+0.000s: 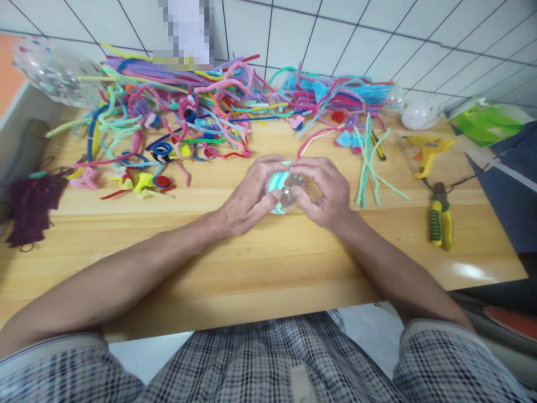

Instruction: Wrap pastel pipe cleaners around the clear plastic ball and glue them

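Over the middle of the table, both hands are wrapped around a small clear ball (pixel 277 182) with turquoise, green and white bands on its left part. My left hand (pixel 250 196) grips the banded side, its thumb pressed on the front. From the right, my right hand (pixel 327 193) curls its fingers over the top, with the thumb against the clear part. The thumbs nearly meet. Fingers hide part of the ball, and I cannot make out what its bands are made of. Mint-green pipe cleaners (pixel 369 168) lie just right of my right hand.
A tangle of colourful pipe cleaners (pixel 201 106) covers the table's back. To the right lie a yellow glue gun (pixel 430 154), green-and-yellow pliers (pixel 440 221) and a yellow cutter knife (pixel 378 146). Clear balls (pixel 419 115) sit back right. A purple fringed piece (pixel 33 207) lies far left.
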{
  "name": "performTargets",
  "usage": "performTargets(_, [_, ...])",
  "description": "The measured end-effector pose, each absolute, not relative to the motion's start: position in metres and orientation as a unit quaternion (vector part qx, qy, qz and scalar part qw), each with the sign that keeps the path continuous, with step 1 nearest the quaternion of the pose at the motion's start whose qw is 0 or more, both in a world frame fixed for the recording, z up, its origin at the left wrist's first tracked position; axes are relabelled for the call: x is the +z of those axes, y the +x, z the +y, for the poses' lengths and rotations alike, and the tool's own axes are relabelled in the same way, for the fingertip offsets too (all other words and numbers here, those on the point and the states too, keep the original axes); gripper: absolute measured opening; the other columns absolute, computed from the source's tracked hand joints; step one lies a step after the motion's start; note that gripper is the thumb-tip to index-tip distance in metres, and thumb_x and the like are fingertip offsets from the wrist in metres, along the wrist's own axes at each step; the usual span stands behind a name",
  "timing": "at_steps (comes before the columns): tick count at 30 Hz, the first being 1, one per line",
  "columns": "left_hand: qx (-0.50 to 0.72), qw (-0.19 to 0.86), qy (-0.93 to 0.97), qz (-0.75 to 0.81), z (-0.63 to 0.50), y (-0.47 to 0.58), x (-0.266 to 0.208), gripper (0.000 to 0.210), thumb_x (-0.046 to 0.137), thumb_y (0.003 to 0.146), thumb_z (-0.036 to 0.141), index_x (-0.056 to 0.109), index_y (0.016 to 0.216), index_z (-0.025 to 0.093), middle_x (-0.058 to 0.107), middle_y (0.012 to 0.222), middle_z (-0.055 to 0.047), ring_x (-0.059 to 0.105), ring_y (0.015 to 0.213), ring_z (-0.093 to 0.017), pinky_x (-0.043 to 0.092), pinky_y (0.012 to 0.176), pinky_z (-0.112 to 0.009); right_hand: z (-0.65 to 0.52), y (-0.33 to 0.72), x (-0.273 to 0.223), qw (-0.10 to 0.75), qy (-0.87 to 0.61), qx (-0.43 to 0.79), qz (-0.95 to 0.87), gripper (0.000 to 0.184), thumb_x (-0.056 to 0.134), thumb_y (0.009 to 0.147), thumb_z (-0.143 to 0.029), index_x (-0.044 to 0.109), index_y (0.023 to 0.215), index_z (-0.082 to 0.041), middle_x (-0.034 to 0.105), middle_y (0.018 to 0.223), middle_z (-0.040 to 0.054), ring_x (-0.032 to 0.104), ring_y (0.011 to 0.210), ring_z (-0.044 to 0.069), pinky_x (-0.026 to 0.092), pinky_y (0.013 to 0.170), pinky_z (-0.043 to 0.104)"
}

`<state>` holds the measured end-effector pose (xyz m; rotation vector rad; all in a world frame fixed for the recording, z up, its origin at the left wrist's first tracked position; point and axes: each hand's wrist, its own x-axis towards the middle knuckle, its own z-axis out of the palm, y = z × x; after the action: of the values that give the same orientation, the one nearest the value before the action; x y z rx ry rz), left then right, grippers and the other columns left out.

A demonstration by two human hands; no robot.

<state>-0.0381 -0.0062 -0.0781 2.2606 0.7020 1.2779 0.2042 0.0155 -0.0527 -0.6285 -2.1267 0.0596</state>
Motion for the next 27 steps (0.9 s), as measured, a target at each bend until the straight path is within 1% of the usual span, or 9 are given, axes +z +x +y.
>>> performTargets(3, [0.456, 0.236, 0.815, 0.270, -0.007, -0.038, -0.075, 0.044, 0.048, 0.121, 0.045, 0.046, 0.161, 0.027, 0.058, 0.159, -0.016, 0.054, 0.156, -0.031, 0.048, 0.132, -0.056, 0.015, 0.203, -0.053, 0.448, -0.255, 0.026, -0.857, 0.035, 0.070, 0.101, -0.027, 0.070, 0.136, -0.028, 0.083, 0.129, 0.0104, 0.080, 0.117, 0.030, 0.064, 0.100, 0.050])
performTargets(5, [0.453, 0.243, 0.811, 0.278, -0.008, -0.037, -0.073, 0.043, 0.048, 0.121, 0.046, 0.048, 0.159, 0.026, 0.058, 0.160, -0.016, 0.054, 0.156, -0.031, 0.047, 0.133, -0.056, 0.014, 0.202, -0.053, 0.444, -0.259, 0.032, -0.857, 0.036, 0.072, 0.101, -0.031, 0.068, 0.137, -0.028, 0.082, 0.130, 0.0115, 0.079, 0.119, 0.031, 0.064, 0.101, 0.051])
performTargets(7, [0.455, 0.262, 0.802, 0.285, -0.010, -0.037, -0.072, 0.045, 0.050, 0.120, 0.048, 0.048, 0.159, 0.026, 0.058, 0.159, -0.016, 0.056, 0.155, -0.031, 0.048, 0.133, -0.054, 0.013, 0.201, -0.055, 0.436, -0.261, 0.043, -0.860, 0.045, 0.076, 0.100, -0.041, 0.064, 0.141, -0.028, 0.079, 0.134, 0.0128, 0.077, 0.123, 0.034, 0.063, 0.103, 0.055])
performTargets(9, [0.452, 0.286, 0.789, 0.301, -0.011, -0.038, -0.071, 0.050, 0.052, 0.119, 0.052, 0.047, 0.160, 0.024, 0.058, 0.159, -0.016, 0.058, 0.152, -0.032, 0.050, 0.131, -0.053, 0.011, 0.200, -0.058, 0.432, -0.259, 0.047, -0.863, 0.058, 0.080, 0.096, -0.050, 0.060, 0.146, -0.028, 0.076, 0.138, 0.0143, 0.074, 0.126, 0.037, 0.061, 0.106, 0.059])
performTargets(12, [0.449, 0.311, 0.772, 0.325, -0.013, -0.038, -0.073, 0.064, 0.059, 0.114, 0.062, 0.044, 0.162, 0.022, 0.056, 0.160, -0.018, 0.058, 0.151, -0.034, 0.050, 0.131, -0.055, 0.008, 0.196, -0.063, 0.434, -0.262, 0.038, -0.861, 0.068, 0.083, 0.091, -0.052, 0.055, 0.148, -0.027, 0.073, 0.141, 0.0159, 0.071, 0.127, 0.039, 0.059, 0.107, 0.062])
performTargets(15, [0.456, 0.344, 0.749, 0.335, -0.012, -0.038, -0.076, 0.070, 0.061, 0.111, 0.069, 0.048, 0.160, 0.021, 0.058, 0.157, -0.018, 0.060, 0.147, -0.035, 0.052, 0.128, -0.055, 0.005, 0.192, -0.066, 0.435, -0.259, 0.033, -0.862, 0.071, 0.083, 0.089, -0.048, 0.052, 0.149, -0.029, 0.071, 0.142, 0.0160, 0.071, 0.127, 0.040, 0.058, 0.106, 0.063])
performTargets(20, [0.456, 0.371, 0.728, 0.353, -0.010, -0.038, -0.075, 0.061, 0.056, 0.114, 0.068, 0.056, 0.154, 0.022, 0.068, 0.142, -0.012, 0.068, 0.128, -0.028, 0.060, 0.115, -0.047, 0.004, 0.191, -0.065, 0.426, -0.234, 0.046, -0.873, 0.071, 0.084, 0.089, -0.049, 0.053, 0.150, -0.032, 0.072, 0.143, 0.0141, 0.071, 0.129, 0.039, 0.057, 0.110, 0.065])
performTargets(23, [0.455, 0.369, 0.735, 0.340, -0.010, -0.038, -0.072, 0.058, 0.054, 0.115, 0.065, 0.056, 0.154, 0.021, 0.070, 0.142, -0.012, 0.069, 0.129, -0.028, 0.059, 0.116, -0.045, 0.007, 0.195, -0.064, 0.404, -0.241, 0.055, -0.881, 0.069, 0.084, 0.089, -0.051, 0.056, 0.149, -0.032, 0.072, 0.145, 0.0140, 0.071, 0.132, 0.040, 0.055, 0.114, 0.066])
performTargets(27, [0.460, 0.335, 0.751, 0.335, -0.009, -0.038, -0.068, 0.054, 0.054, 0.117, 0.060, 0.055, 0.156, 0.022, 0.069, 0.147, -0.013, 0.067, 0.136, -0.029, 0.055, 0.123, -0.048, 0.013, 0.201, -0.064, 0.394, -0.237, 0.053, -0.886, 0.068, 0.087, 0.089, -0.051, 0.058, 0.148, -0.033, 0.073, 0.148, 0.0136, 0.070, 0.136, 0.041, 0.054, 0.118, 0.068])
